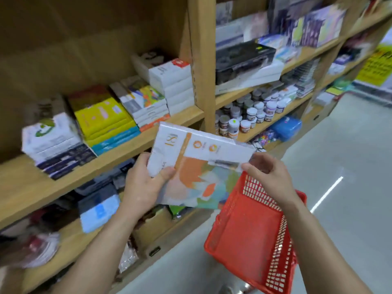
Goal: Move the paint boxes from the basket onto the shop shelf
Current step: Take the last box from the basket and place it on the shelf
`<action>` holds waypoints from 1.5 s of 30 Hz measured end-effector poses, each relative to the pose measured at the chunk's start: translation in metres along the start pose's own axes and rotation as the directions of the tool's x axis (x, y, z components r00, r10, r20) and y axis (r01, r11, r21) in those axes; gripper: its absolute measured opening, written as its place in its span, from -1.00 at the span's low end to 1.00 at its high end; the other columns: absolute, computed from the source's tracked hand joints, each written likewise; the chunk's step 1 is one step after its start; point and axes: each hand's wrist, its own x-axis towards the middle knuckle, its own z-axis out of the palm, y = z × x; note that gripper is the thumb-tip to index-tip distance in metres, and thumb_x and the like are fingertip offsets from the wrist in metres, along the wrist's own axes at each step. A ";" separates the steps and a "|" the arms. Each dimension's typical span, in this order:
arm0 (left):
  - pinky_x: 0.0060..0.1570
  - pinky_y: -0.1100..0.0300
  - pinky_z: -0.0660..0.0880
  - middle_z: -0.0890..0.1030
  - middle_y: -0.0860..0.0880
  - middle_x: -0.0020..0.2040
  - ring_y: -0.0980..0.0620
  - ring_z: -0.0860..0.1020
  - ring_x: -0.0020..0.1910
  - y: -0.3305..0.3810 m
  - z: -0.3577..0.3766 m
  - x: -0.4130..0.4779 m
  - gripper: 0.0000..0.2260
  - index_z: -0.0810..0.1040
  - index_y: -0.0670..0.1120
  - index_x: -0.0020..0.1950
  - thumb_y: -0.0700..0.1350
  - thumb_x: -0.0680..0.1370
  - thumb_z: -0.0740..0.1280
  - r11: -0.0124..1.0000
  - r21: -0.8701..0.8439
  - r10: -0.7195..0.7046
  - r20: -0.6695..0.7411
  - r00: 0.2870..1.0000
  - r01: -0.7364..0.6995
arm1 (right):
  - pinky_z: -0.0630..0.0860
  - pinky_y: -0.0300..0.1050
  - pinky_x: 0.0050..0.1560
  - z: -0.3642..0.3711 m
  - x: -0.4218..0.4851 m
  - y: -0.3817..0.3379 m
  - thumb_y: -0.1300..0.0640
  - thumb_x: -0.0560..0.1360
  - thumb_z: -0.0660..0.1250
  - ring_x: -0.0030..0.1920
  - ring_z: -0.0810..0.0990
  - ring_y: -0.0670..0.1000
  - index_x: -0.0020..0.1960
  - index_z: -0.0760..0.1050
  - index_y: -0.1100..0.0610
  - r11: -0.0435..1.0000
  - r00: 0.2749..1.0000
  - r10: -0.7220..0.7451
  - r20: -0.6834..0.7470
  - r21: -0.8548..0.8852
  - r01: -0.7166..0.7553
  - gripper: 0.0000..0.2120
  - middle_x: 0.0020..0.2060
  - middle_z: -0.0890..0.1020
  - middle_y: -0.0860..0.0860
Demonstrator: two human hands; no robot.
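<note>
A flat white paint box with orange and pastel artwork is held up in front of the wooden shop shelf. My left hand grips its left edge, thumb on the front face. At the box's right corner my right hand pinches the edge. The red plastic basket hangs tilted below my right forearm, and I see nothing inside it. Stacks of similar boxes lie on the shelf just above the held box.
White boxes are stacked against the shelf's upright post. Small paint jars fill the shelf bay to the right. Lower shelves hold blue packs and cartons. Grey floor stretches to the right.
</note>
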 end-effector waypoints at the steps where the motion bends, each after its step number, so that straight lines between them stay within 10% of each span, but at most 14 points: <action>1: -0.31 0.25 0.39 0.57 0.26 -0.08 0.32 0.54 -0.08 -0.004 -0.018 -0.006 -0.60 0.49 0.04 0.09 0.20 0.40 0.50 0.997 -0.074 -0.039 -0.075 0.996 0.033 | 0.54 -0.41 -0.07 0.019 -0.005 -0.005 0.18 0.55 0.51 -0.13 0.67 -0.27 0.11 0.60 -0.13 1.000 0.999 0.008 0.047 0.026 -0.009 -0.75 -0.17 0.74 -0.18; 11: -0.16 0.27 0.53 0.71 0.35 -0.05 0.31 0.67 -0.05 -0.080 -0.196 -0.091 -0.73 0.57 0.23 0.04 0.03 0.45 0.57 0.908 -0.417 -0.200 -0.327 0.924 0.048 | 0.64 0.05 0.09 0.242 -0.069 -0.127 -0.10 0.63 0.26 0.07 0.73 0.06 0.12 0.62 -0.14 0.965 0.937 -0.205 0.282 0.221 0.145 -0.81 0.05 0.76 -0.01; 16: -0.23 0.22 0.61 0.73 0.15 -0.04 0.18 0.69 -0.14 -0.135 -0.318 -0.137 -0.59 0.58 0.30 0.02 0.16 0.23 0.61 0.898 -0.438 -0.248 -0.432 0.867 0.039 | 0.54 -0.33 -0.16 0.332 -0.092 -0.209 -0.07 0.58 0.32 -0.19 0.66 -0.29 -0.02 0.65 -0.35 0.950 0.809 -0.300 0.506 0.082 0.301 -0.81 -0.17 0.72 -0.30; 19: -0.20 0.20 0.63 0.75 0.15 -0.05 0.17 0.69 -0.13 -0.167 -0.364 -0.157 -0.59 0.64 0.30 0.02 0.17 0.21 0.61 0.928 -0.351 -0.264 -0.376 0.888 0.127 | 0.64 -0.12 -0.01 0.385 -0.093 -0.241 -0.07 0.56 0.36 -0.06 0.73 -0.19 -0.03 0.65 -0.35 0.913 0.748 -0.297 0.593 -0.051 0.404 -0.84 -0.11 0.75 -0.28; 23: -0.23 0.30 0.59 0.74 0.17 -0.06 0.25 0.68 -0.11 -0.206 -0.378 -0.163 -0.72 0.57 0.19 0.07 -0.03 0.47 0.57 0.948 -0.190 -0.305 -0.306 0.902 0.257 | 0.61 0.07 0.18 0.451 -0.084 -0.255 -0.09 0.58 0.43 0.13 0.69 -0.03 0.19 0.66 -0.16 0.796 0.690 -0.329 0.645 -0.204 0.570 -0.80 0.04 0.74 -0.21; 27: -0.33 0.32 0.42 0.63 0.14 -0.06 0.23 0.62 -0.13 -0.228 -0.360 -0.146 -0.78 0.49 0.00 0.14 -0.07 0.57 0.47 0.933 -0.192 -0.359 -0.435 0.826 0.305 | 0.44 0.05 0.37 0.493 -0.090 -0.239 -0.07 0.53 0.49 0.39 0.51 0.12 0.51 0.47 0.06 0.752 0.801 -0.355 0.483 -0.362 0.551 -0.41 0.34 0.61 0.04; 33: -0.29 0.37 0.39 0.60 0.22 -0.06 0.07 0.62 -0.08 -0.237 -0.346 -0.096 -0.85 0.48 0.10 0.09 -0.06 0.60 0.42 0.917 -0.289 -0.392 -0.540 0.745 0.274 | 0.33 0.04 0.41 0.506 -0.111 -0.164 -0.06 0.58 0.39 0.44 0.44 0.22 0.46 0.50 0.12 0.685 0.740 -0.337 0.582 -0.388 0.617 -0.50 0.41 0.50 0.12; 39: 0.30 -0.05 0.35 0.58 0.00 0.37 -0.16 0.45 0.36 -0.249 -0.351 -0.065 -0.35 0.38 0.03 0.51 0.28 0.49 0.34 0.878 0.143 -0.385 -0.356 0.852 0.456 | 0.11 0.05 0.61 0.516 -0.081 -0.147 -0.52 0.47 0.03 0.69 0.05 0.10 0.67 0.20 -0.02 0.632 0.673 -0.188 0.715 -0.437 0.640 -0.09 0.70 0.11 0.03; 45: 0.41 -0.21 0.15 0.12 0.05 0.68 -0.17 0.18 0.55 -0.265 -0.355 -0.058 -0.20 0.28 0.22 0.58 0.49 0.39 0.28 0.789 0.488 -0.309 -0.211 0.927 0.374 | 0.01 0.07 0.64 0.539 -0.048 -0.155 -0.72 0.26 0.05 0.70 -0.15 0.05 0.71 0.02 -0.04 0.551 0.604 -0.135 0.786 -0.447 0.705 0.20 0.72 -0.05 0.01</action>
